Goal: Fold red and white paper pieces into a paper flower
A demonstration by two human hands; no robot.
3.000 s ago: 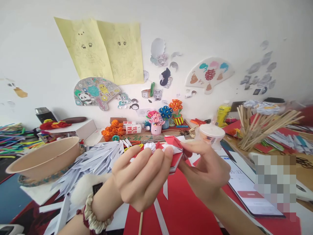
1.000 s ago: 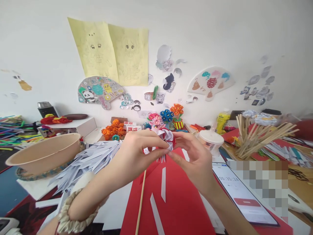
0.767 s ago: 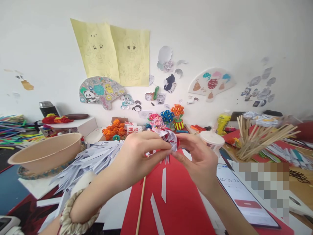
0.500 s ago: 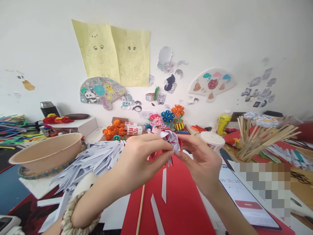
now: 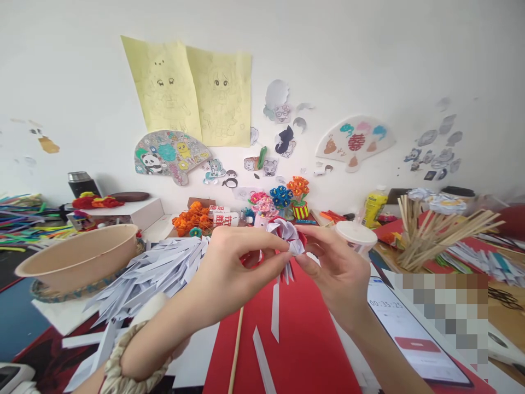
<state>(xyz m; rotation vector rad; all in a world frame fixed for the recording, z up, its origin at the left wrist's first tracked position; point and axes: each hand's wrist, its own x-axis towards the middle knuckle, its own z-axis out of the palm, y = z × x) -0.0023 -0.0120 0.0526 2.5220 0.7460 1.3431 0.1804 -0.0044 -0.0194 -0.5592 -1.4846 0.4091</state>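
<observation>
A folded paper flower [image 5: 290, 236], white with red parts, is held up between my two hands. My left hand [image 5: 240, 265] pinches it from the left with thumb and fingertips. From the right, my right hand [image 5: 338, 271] grips its edge between thumb and fingers. Narrow folded strip ends hang below the flower. Under my hands lies a red sheet [image 5: 303, 339], with two loose white paper strips [image 5: 275, 312] and a thin wooden stick [image 5: 235, 350] on it. My fingers hide part of the flower.
Left of my forearm lies a heap of white paper strips [image 5: 151, 273], beside a beige basin [image 5: 77, 257]. A lit phone [image 5: 418, 334] rests at the right. Behind stand a lidded white cup [image 5: 356, 235], a bundle of wooden sticks [image 5: 435, 235] and small craft flowers [image 5: 281, 196].
My hands stay nearly in place around the paper flower. My left fingers have shifted slightly, and the flower is turned a little, showing its hanging strip ends more.
</observation>
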